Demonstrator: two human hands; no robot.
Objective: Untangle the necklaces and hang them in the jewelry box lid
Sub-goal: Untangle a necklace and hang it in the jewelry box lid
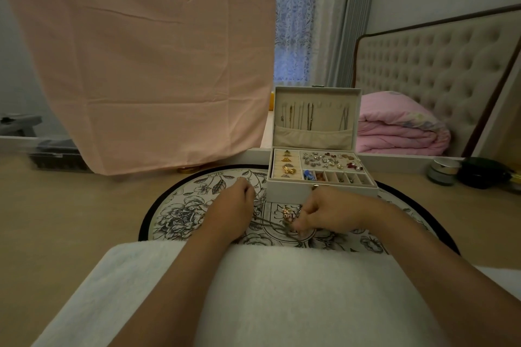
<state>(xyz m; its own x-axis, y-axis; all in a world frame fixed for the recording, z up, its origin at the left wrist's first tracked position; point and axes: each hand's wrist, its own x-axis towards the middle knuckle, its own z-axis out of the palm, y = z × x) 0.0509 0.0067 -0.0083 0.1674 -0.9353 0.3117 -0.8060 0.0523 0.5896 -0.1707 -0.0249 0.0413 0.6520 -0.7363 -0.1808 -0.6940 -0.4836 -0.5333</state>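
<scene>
Tangled thin metal necklaces (277,224) span left-right between hands. Right hand (329,213) pinches beaded end; left hand (232,207) curled, grasp hidden. Cream jewelry box lid (313,136) nearer right.

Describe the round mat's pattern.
The mat has a black-and-white floral print with a black border; head view.

This is a bedroom in a home. Well beyond the right hand (332,211) and off to its right stands a tufted upholstered headboard (428,65), with a folded pink quilt (400,127) against it. Floral sheer curtains (296,22) hang far beyond the hand. Just beyond it an open jewelry box (318,191) sits on a dressing surface, and cosmetic jars (444,172) stand well to its right.
</scene>
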